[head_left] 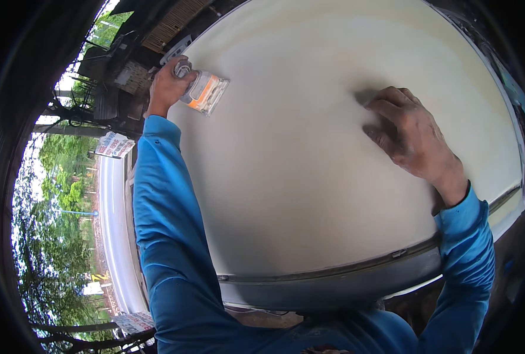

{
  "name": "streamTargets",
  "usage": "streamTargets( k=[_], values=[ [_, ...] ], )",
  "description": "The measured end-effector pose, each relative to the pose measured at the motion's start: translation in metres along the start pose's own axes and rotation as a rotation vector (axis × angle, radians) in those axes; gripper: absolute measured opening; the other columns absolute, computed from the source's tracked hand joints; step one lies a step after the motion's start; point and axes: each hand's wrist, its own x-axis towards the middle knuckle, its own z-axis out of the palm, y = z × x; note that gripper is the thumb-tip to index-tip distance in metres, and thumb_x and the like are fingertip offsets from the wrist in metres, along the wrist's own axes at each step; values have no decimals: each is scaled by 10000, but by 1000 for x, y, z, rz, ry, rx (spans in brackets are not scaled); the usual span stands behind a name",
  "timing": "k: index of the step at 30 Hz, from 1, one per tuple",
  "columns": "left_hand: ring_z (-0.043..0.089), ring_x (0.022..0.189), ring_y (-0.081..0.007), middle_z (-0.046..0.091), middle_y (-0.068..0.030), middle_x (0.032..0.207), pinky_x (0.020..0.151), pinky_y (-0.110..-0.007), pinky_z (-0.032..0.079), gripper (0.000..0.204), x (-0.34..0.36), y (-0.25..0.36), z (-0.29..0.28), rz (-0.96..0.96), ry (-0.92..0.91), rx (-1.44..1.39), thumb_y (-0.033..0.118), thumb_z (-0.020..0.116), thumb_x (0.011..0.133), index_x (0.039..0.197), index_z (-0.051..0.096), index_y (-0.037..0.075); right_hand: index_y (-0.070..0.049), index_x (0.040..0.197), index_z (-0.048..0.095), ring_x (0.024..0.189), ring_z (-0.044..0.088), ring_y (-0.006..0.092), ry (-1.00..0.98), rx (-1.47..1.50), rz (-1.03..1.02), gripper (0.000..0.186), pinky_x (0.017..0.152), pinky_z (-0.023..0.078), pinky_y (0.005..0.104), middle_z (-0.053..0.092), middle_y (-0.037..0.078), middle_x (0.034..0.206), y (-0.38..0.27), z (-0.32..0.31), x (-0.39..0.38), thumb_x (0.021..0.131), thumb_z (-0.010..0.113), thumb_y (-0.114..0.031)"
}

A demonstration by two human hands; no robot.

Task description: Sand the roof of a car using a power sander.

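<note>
A broad, pale cream vehicle panel [298,153] with a dull, cloudy finish stretches out in front of me. Near its far left edge, my left hand [169,87] wraps around the top of a dusty white-and-orange palm sander [202,93]. The sander's flat end lies over the panel. On the right, my right hand [409,130] is over the panel with fingers bent and the thumb apart from them. Nothing shows between its fingers. Its fingertips are close to the surface; whether they touch it I cannot tell.
A dark trim strip [327,272] and a grey side [333,295] run along the panel's near edge, close to my body. To the left lie a road [118,224], trees [62,194] and a hanging sign [115,145]. Dark clutter [112,79] stands beyond the far left edge.
</note>
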Motion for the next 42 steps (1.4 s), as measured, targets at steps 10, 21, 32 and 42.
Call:
streamTargets(
  k=[10, 21, 32, 42],
  values=[
    [670, 873, -256, 682, -136, 1048, 850, -348, 522, 421, -256, 80, -93, 104, -8, -199, 98, 770, 732, 1131, 662, 22, -4, 1131, 605, 987, 578, 371, 79, 38, -65, 328, 869, 479, 427, 612, 160, 1065, 4, 10, -4, 825, 719, -37],
    [693, 928, -302, 710, -86, 1033, 783, -381, 573, 431, -321, 95, -113, 187, 73, -29, 244, 799, 671, 1058, 701, 82, -16, 1249, 539, 1160, 565, 370, -20, 69, -24, 397, 1004, 466, 422, 559, 192, 1258, 14, 14, -9, 882, 680, 45],
    [711, 924, -295, 747, -71, 1029, 805, -427, 573, 510, -83, 30, -15, -31, 164, 104, 533, 710, 751, 1135, 735, 199, 52, 1150, 592, 1157, 537, 385, -49, 4, 46, 263, 1026, 421, 425, 553, 210, 1246, 3, 6, -8, 897, 628, -5],
    [723, 992, -284, 741, -97, 1124, 864, -437, 572, 591, 28, 10, 38, -219, 142, 171, 590, 675, 777, 1228, 715, 211, 55, 1148, 611, 1138, 544, 394, -48, -18, 93, 314, 1023, 419, 435, 570, 215, 1232, -11, 5, -5, 842, 648, -8]
  ],
)
